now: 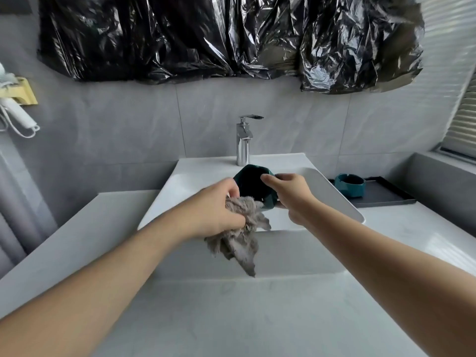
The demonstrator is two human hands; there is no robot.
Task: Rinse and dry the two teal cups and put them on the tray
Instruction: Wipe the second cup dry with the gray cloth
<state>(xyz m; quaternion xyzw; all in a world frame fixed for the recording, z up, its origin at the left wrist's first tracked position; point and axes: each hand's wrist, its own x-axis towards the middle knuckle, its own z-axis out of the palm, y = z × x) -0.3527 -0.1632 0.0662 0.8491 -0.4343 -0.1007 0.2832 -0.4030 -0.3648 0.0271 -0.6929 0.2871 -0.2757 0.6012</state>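
Right hand (pixel 289 194) gripping tilted teal cup (pixel 253 185) over sink (pixel 334 191), left hand (pixel 219 210) clutching grey cloth (pixel 239 240) beside it

Your view is evenly lit by soft daylight from the window blind (pixel 463 119). Glare streaks the black plastic sheet (pixel 206 37). Wide-angle distortion bends edges; shadows stay faint.

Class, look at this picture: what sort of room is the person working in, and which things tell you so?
Most likely a bathroom. A white rectangular basin is set in a white vanity counter with a chrome tap behind it, the wall is grey tile, and what looks like a hair dryer hangs at left.
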